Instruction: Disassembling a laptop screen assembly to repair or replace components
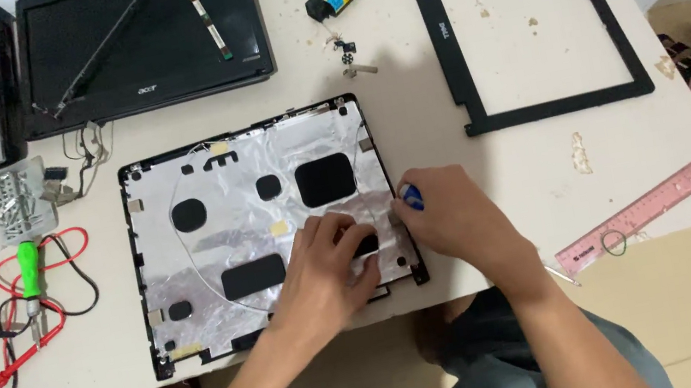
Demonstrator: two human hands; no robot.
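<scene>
The foil-lined laptop lid (262, 227) lies flat on the counter (403, 91); left hand (325, 267) presses it, fingers spread; right hand (447, 214) pinches a blue-handled screwdriver (411, 199); likely light, thin, bendable; best held by its edges.

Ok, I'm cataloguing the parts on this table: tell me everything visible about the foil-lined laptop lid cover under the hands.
The black plastic laptop lid cover lies flat, inner side up, near the white table's front edge, slightly rotated. Crinkled silver foil lines it, broken by black round and rectangular cut-outs, small tan tape pieces and a thin wire looping across. The left hand presses its lower right area; the right hand, gripping a blue-handled tool, works at its right edge.
</scene>
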